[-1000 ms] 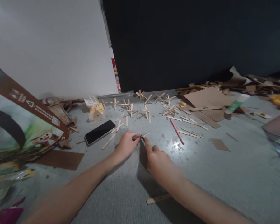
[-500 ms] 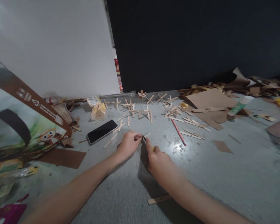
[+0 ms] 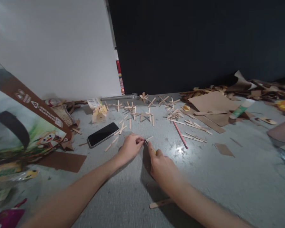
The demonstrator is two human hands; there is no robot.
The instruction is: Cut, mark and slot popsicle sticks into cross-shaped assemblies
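Note:
My left hand (image 3: 130, 147) is closed, thumb and fingers pinching a small wooden craft stick (image 3: 150, 138) whose pale end sticks out to the right. In my right hand (image 3: 163, 166) is a craft knife with a yellow handle (image 3: 154, 152). Its dark blade meets the stick close to my left fingertips, and my index finger lies along the top of the knife. Most of the handle is hidden by my fingers. Another craft stick (image 3: 160, 203) lies on the grey table (image 3: 123, 196), partly under my right forearm.
Beyond my hands stand several crossed craft-stick pieces (image 3: 150, 116). A phone (image 3: 103, 135) lies left, a red patterned pencil (image 3: 180, 135) right. Cardboard sheets (image 3: 210, 103) and a glue stick (image 3: 241, 109) are at the back right. A printed box (image 3: 47, 126) stands at the left.
Both hands keep nearly the same place and hold, the blade still at the stick. The whole view has shifted slightly.

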